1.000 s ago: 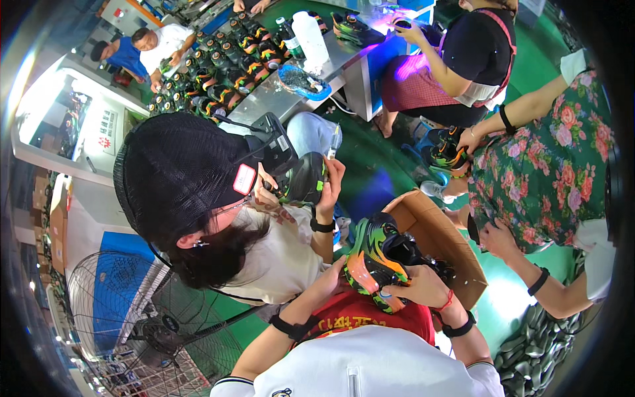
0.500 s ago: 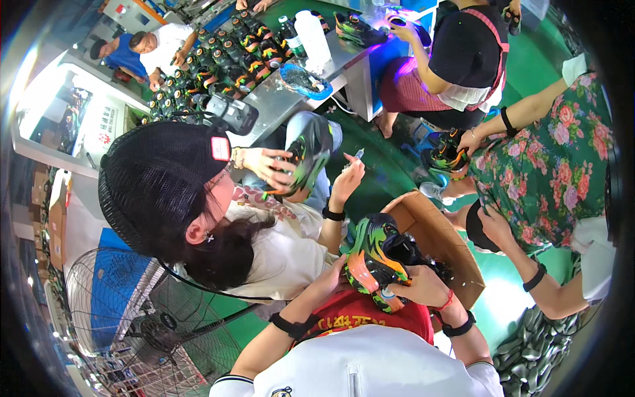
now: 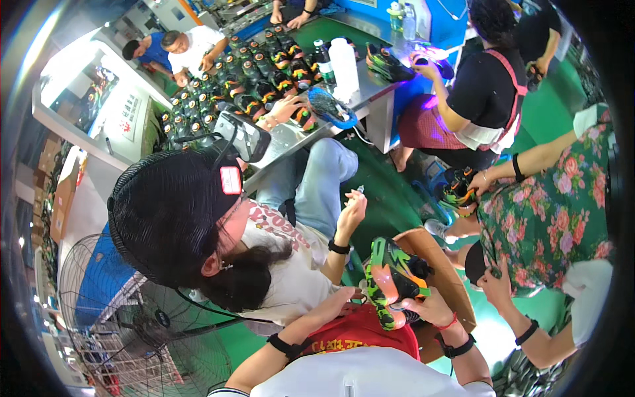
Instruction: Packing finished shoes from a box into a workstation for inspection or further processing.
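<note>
A black sneaker (image 3: 391,281) with green and orange patterning is tilted over my lap. My right hand (image 3: 430,308) is closed on its right side, around the collar and heel area. At the shoe's left edge is my left hand (image 3: 338,304); its fingers are mostly hidden, and I cannot tell whether they grip the shoe. Below the shoe, a red cloth (image 3: 360,337) with yellow print covers my lap. Behind it stands an open cardboard box (image 3: 443,258), its contents largely hidden by the shoe.
Close on my left sits a co-worker in a black cap (image 3: 169,212), a small thin tool in one hand. A wire fan (image 3: 159,324) is at lower left. Rows of sneakers cover the metal table (image 3: 281,149). Another person in a floral apron (image 3: 549,205) stands at right.
My view has shifted. The sneaker in my hands has turned more upright, and my left hand sits lower beside it. The capped co-worker's raised shoe is gone from the air; that hand now reaches the table.
</note>
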`<act>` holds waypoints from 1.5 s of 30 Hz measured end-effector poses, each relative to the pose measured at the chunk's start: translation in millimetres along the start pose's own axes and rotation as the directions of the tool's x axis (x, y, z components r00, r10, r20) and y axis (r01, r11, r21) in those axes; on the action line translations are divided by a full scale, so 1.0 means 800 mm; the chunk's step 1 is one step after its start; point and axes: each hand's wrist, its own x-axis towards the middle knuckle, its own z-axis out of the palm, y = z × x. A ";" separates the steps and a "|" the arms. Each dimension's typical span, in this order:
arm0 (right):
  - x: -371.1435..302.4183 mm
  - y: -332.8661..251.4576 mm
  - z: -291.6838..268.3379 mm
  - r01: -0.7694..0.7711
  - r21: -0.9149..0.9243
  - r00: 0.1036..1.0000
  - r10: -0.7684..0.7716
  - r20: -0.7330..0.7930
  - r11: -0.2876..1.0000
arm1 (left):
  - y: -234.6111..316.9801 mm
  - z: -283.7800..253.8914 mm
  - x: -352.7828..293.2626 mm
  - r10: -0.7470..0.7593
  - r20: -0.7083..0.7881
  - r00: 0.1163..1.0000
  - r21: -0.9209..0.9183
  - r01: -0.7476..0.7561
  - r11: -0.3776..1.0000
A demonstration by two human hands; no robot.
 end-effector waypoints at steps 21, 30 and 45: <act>0.057 -0.037 0.026 0.243 0.251 0.885 -0.108 -0.452 0.937 | -0.008 0.003 -0.047 0.266 0.093 0.960 0.251 -0.281 0.926; 0.053 -0.033 0.035 0.213 0.263 0.908 -0.090 -0.410 0.941 | -0.018 0.002 -0.045 0.282 0.115 0.953 0.231 -0.302 0.925; 0.046 -0.035 0.034 0.200 0.319 0.956 -0.112 -0.272 0.926 | -0.016 0.011 -0.037 0.251 0.135 0.958 0.344 -0.283 0.895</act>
